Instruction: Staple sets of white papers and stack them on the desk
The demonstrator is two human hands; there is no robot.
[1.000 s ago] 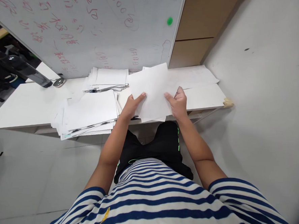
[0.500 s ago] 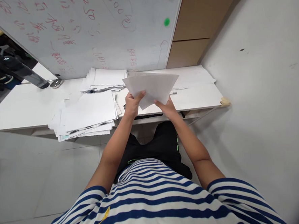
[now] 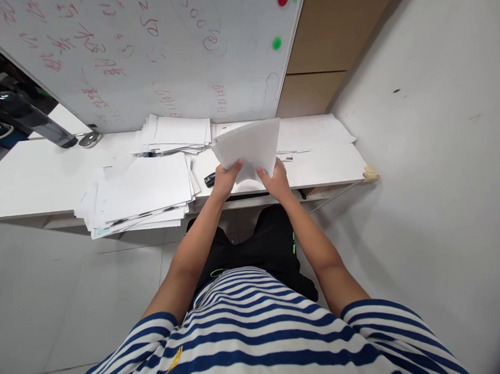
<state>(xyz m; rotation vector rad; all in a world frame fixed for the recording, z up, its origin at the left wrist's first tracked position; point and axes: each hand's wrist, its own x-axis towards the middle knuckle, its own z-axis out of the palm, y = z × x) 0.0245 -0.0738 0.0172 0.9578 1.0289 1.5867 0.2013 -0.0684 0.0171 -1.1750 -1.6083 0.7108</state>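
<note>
White paper [image 3: 252,145] is held up over the front part of the desk, bowed along its length; how many sheets there are I cannot tell. My left hand [image 3: 227,177] grips its lower left edge, thumb on the near face. On the lower right edge, my right hand [image 3: 276,180] is closed the same way, with the fingers hidden behind. A black object, perhaps a stapler [image 3: 210,179], lies by my left wrist. To the left, a large uneven paper stack [image 3: 146,189] overhangs the desk's front edge, and a smaller paper stack [image 3: 179,132] sits behind it.
The narrow white desk [image 3: 43,177] runs along a whiteboard [image 3: 238,34] with red writing. Loose paper [image 3: 312,131] lies at its right end. A computer mouse [image 3: 89,139] and a clear bottle [image 3: 38,117] are at the left. Cardboard boxes [image 3: 322,44] and a wall stand right.
The paper has bent more between my hands, its right side drawn inward and its left edge lower. My hands have come slightly closer together. More of the black object shows.
</note>
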